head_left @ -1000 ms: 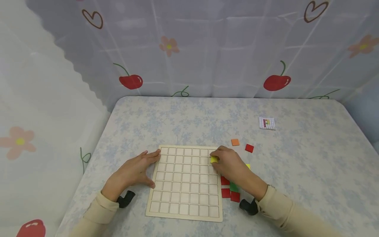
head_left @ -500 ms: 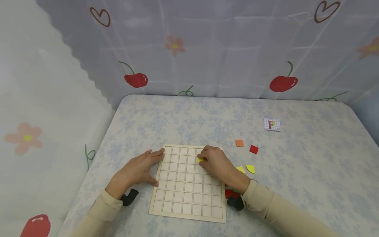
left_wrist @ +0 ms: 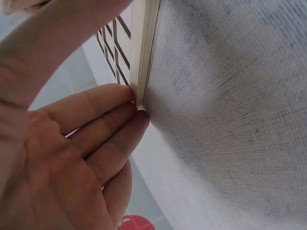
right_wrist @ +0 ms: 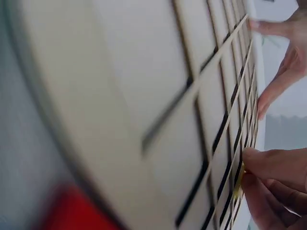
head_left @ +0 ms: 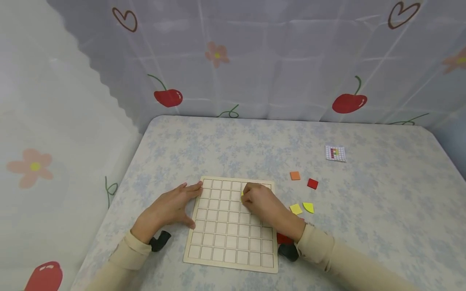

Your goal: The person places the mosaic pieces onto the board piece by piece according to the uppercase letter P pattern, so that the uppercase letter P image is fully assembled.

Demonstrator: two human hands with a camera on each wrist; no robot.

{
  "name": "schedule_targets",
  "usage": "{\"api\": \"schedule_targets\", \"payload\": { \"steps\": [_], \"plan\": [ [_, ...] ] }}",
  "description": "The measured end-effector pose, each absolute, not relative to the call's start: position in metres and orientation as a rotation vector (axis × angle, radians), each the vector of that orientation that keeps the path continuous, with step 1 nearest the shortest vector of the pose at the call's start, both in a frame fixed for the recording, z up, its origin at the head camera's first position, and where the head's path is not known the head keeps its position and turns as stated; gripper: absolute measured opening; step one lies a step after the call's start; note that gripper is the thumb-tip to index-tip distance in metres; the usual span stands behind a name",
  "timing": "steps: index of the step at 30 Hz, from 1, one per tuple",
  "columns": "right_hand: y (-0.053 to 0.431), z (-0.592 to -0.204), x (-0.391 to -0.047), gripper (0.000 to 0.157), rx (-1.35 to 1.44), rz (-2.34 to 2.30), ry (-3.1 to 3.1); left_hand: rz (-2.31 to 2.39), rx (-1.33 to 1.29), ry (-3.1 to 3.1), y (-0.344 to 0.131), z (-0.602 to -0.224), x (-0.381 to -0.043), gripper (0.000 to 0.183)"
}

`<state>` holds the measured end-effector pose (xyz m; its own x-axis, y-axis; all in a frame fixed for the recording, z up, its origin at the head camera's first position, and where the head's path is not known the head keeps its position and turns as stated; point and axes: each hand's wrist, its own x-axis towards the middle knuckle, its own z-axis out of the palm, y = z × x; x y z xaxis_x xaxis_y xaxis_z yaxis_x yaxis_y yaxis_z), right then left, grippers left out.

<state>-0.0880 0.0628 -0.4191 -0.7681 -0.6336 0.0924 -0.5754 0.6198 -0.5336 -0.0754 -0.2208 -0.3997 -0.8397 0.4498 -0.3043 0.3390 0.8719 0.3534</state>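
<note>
1. The right hand (head_left: 263,206) pinches a yellow tile (right_wrist: 239,181) between thumb and fingers, low over the wooden board (head_left: 221,227).
2. The tile is toward the far right part of the board, around the 2nd row from the far edge and the 5th column from the left. The fingers cover most of it, so I cannot tell whether it sits flat in a cell.
3. The left hand (head_left: 165,210) grasps nothing: its fingers are extended and spread, with fingertips and thumb touching the board's left edge.
4. The board lies flat on the table (head_left: 233,149), its face marked into a grid of 7 by 7 cells.
5. Beyond the right forearm lie 4 loose pieces: an orange square (head_left: 295,176), a red square (head_left: 312,184), a yellow square (head_left: 296,209) and a yellow quarter-round piece (head_left: 308,207). The last 2 are just beside each other.
6. Red pieces (head_left: 284,239) show near the board's right edge, partly hidden by the right wrist; their number is unclear.
7. Farther back, to the right, is a small card (head_left: 335,153) printed with a grid and a coloured pattern.
8. Behind the table hangs a curtain (head_left: 284,40) with cherries, flowers and hearts.
</note>
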Motion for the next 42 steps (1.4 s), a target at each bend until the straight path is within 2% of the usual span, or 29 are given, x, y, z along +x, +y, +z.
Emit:
{"api": "schedule_targets", "payload": {
  "steps": [5,9,18,24,27,34,42],
  "plan": [
    [0.064,-0.423,-0.071,0.012,-1.078,-0.837,2.743,0.419,0.565,2.651,-0.221,-0.401,-0.075,0.106],
    [0.072,-0.423,-0.069,0.009,-0.96,-0.93,2.8,0.419,0.556,2.652,-0.221,-0.4,-0.074,0.105],
    [0.139,-0.418,-0.101,0.015,-0.626,-0.816,3.026,0.414,0.547,2.653,-0.222,-0.4,-0.072,0.105],
    [0.177,-0.424,-0.125,0.035,-0.475,-0.697,2.989,0.41,0.558,2.655,-0.222,-0.4,-0.072,0.104],
    [0.185,-0.428,-0.129,0.035,-0.5,-0.733,2.953,0.404,0.564,2.657,-0.22,-0.401,-0.073,0.104],
    [0.173,-0.427,-0.126,0.019,-0.664,-0.735,2.995,0.375,0.562,2.667,-0.217,-0.398,-0.074,0.104],
    [0.114,-0.415,-0.11,0.022,-0.737,-0.934,2.894,0.351,0.55,2.667,-0.214,-0.396,-0.074,0.104]
  ]
}}
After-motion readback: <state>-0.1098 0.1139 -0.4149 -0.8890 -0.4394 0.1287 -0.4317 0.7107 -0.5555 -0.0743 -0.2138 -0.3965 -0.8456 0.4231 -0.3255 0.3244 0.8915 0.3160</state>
